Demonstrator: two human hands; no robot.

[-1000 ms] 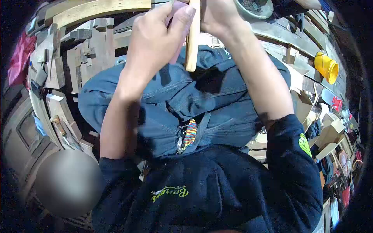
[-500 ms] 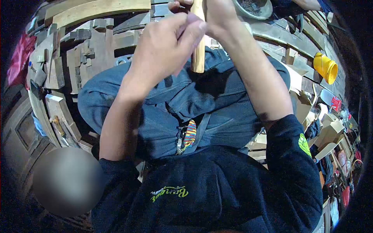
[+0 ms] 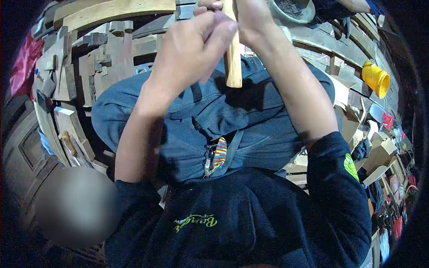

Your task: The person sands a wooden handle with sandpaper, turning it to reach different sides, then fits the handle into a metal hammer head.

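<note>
A pale, rounded wooden piece (image 3: 233,67) stands upright in the view at the top centre, its lower end above my crossed legs. My right hand (image 3: 254,18) is wrapped round its upper part, with fingertips showing on the far left side of the wood. Against the wood's left side, my left hand (image 3: 190,47) is closed, thumb and fingers pinched together. Whatever it holds is hidden. The upper end of the wood is cut off by the frame's top edge.
A bucket (image 3: 292,8) with dark bits inside is at the top, near another person's arm (image 3: 355,5). Wood offcuts (image 3: 118,56) lie at the left, beside a wooden-handled tool (image 3: 68,143). A yellow container (image 3: 375,79) and cardboard (image 3: 380,154) are at the right.
The wooden piece's lower end has shifted slightly right and down. My left hand has moved a little, still closed beside it. My right hand keeps its hold.
</note>
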